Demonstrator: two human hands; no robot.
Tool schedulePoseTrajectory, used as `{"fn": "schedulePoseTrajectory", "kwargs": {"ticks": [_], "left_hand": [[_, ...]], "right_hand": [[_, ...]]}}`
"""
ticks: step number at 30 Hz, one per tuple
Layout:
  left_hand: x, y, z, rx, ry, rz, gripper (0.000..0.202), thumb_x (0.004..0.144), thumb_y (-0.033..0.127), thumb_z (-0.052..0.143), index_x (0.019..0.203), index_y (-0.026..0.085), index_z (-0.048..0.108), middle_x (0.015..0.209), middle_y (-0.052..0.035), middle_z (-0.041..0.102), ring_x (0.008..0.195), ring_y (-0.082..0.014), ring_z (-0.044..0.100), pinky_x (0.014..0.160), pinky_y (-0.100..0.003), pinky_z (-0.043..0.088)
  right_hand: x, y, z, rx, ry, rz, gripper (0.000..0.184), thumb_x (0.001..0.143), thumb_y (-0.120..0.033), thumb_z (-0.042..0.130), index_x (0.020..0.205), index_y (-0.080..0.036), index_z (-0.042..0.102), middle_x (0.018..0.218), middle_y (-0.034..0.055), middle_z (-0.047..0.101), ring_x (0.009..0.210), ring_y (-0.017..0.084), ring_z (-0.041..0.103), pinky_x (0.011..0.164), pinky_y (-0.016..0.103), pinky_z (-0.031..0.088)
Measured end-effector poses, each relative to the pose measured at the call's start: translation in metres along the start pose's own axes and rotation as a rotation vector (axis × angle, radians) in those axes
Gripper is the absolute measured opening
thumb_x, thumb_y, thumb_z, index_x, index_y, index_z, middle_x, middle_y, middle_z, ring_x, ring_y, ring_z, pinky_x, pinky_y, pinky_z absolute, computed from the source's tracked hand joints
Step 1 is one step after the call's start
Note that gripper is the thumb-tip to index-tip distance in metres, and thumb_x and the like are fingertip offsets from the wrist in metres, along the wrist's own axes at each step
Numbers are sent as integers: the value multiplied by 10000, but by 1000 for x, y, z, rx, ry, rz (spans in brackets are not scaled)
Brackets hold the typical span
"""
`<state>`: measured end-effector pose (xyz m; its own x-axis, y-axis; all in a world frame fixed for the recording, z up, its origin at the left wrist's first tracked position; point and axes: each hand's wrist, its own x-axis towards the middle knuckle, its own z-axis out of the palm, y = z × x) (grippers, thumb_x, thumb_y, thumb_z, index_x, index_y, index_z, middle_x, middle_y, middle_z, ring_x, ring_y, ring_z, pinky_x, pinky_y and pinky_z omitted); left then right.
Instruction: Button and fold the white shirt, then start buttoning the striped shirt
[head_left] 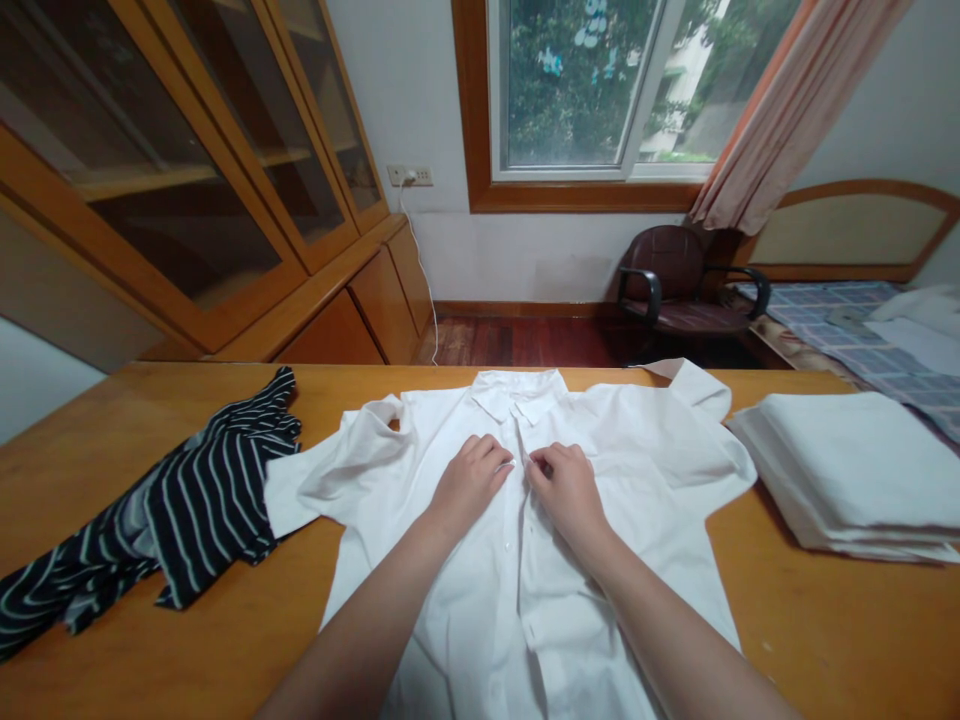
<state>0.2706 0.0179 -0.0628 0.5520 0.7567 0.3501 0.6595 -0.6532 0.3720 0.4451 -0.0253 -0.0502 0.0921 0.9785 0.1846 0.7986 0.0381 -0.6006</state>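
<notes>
A white button-up shirt lies front side up on the wooden table, its collar toward the far edge and its sleeves spread to both sides. On the left front panel, just below the collar, my left hand pinches the placket edge between thumb and fingers. Across a narrow gap, my right hand pinches the opposite front edge. The two edges are apart down the middle, and small buttons show lower on the left panel. Whether a button sits in the fingertips is too small to tell.
A black-and-white striped garment lies crumpled at the left, touching the shirt's cuff. Folded white cloth is stacked at the right. Beyond the table stand a glass-door cabinet, an armchair and a bed.
</notes>
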Motion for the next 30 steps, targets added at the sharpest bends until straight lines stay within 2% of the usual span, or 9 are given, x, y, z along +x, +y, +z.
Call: {"fn": "schedulePoseTrajectory", "kwargs": {"ticks": [7, 15, 23, 30], "left_hand": [[2, 1, 1, 8, -12, -7, 28, 915, 200, 618, 907, 191, 643, 914, -44, 633, 902, -204, 590, 817, -348, 508], [1, 0, 0, -160, -5, -122, 57, 895, 192, 619, 847, 200, 648, 878, -24, 628, 814, -163, 603, 733, -290, 485], [3, -3, -1, -249, 10, -189, 80, 869, 214, 630, 790, 196, 633, 846, -26, 623, 838, -188, 581, 764, -319, 478], [7, -2, -8, -401, 52, -347, 93, 809, 246, 638, 739, 185, 645, 762, -4, 617, 695, -143, 569, 690, -266, 466]], "right_hand": [[2, 2, 1, 51, -7, 9, 159, 877, -187, 585, 872, -210, 742, 805, 31, 694, 815, 203, 538, 775, 313, 367], [3, 2, 0, 94, 12, -10, 169, 872, -186, 582, 847, -209, 747, 798, 39, 689, 816, 216, 534, 779, 320, 383], [4, 2, 0, 184, 37, -47, 154, 852, -175, 588, 822, -205, 736, 755, 38, 666, 812, 220, 533, 772, 318, 411], [7, 3, -1, 261, 60, -90, 150, 847, -191, 580, 835, -198, 730, 745, 34, 642, 792, 209, 542, 755, 321, 415]]}}
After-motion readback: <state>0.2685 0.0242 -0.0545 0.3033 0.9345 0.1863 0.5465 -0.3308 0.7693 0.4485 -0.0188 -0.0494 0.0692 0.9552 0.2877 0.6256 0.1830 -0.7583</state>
